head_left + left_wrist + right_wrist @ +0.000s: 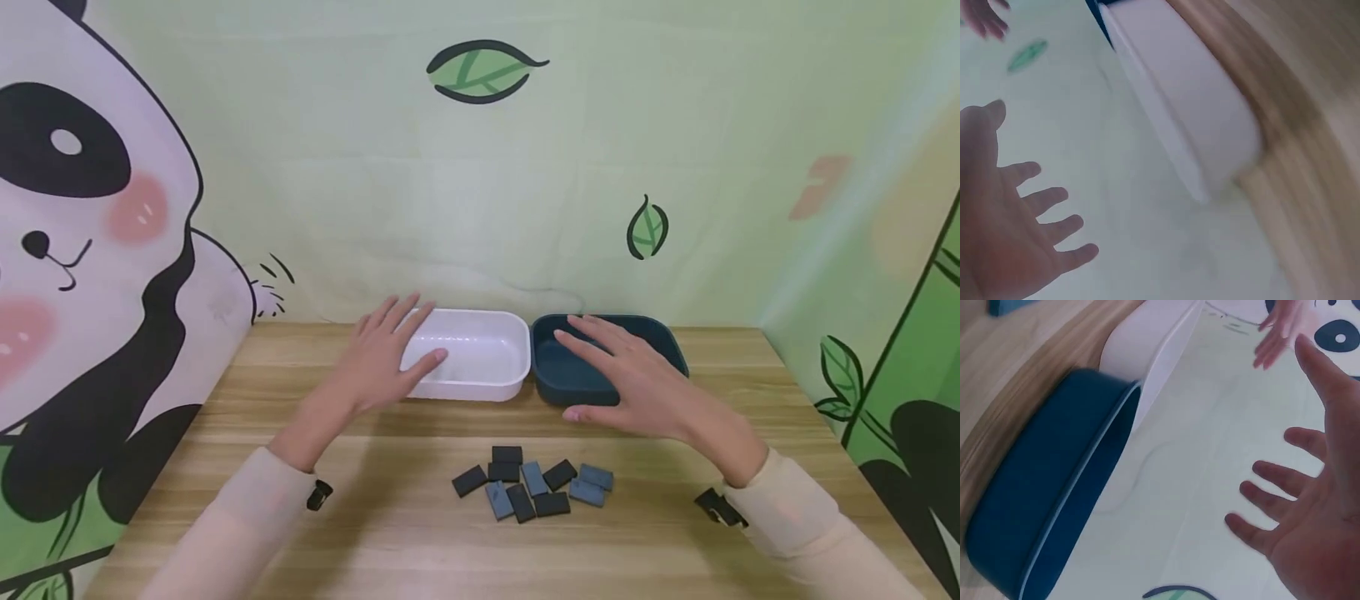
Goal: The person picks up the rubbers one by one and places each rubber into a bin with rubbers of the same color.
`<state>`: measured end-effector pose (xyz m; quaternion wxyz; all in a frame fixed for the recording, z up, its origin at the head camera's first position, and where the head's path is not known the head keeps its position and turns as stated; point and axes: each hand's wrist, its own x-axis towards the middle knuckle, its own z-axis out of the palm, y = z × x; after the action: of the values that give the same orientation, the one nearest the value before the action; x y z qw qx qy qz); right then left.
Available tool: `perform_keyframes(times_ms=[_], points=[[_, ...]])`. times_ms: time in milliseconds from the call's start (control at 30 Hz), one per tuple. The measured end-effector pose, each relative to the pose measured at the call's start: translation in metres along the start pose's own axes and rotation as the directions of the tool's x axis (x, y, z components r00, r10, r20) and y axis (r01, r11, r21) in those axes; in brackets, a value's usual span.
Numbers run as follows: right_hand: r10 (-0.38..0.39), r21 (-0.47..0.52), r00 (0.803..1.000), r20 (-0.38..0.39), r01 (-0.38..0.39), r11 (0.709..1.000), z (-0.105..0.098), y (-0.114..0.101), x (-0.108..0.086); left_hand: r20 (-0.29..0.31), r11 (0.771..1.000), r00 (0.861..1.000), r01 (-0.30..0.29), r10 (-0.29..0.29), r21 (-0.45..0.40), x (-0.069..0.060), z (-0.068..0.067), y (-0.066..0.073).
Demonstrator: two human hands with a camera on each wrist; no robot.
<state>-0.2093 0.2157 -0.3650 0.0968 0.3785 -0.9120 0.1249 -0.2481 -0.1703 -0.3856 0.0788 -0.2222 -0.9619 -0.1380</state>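
Observation:
My left hand (382, 358) hovers over the left end of a white rectangular bin (480, 390), its fingers spread and holding nothing. Over the dark teal bin (558, 387) on the right is my right hand (637, 379), fingers likewise spread and free. Both wrist views show a gap between each hand and its bin. Nearer to me on the table lies a loose cluster of small flat rectangular tiles: several are black, such as one black tile (469, 481), and several blue-grey, such as one blue tile (587, 492). Inside the white bin I see only its bare white bottom; my hand hides part of the teal one.
The two bins stand side by side near the back of the wooden table (420, 550). Behind them hangs a pale green backdrop (360, 167) with printed leaves and a large panda at the left.

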Motion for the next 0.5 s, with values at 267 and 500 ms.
perform_keyframes(times_ms=[267,500], points=[[-0.022,0.189,0.999,-0.046,0.03,0.981,0.021,-0.017,0.012,-0.026,0.908,0.985,0.149,-0.172,-0.392,-0.019,0.017,-0.062],[-0.071,0.286,0.997,0.037,0.057,0.956,0.058,-0.026,0.024,0.047,0.717,0.959,0.241,-0.28,-0.653,-0.032,0.041,-0.081]])
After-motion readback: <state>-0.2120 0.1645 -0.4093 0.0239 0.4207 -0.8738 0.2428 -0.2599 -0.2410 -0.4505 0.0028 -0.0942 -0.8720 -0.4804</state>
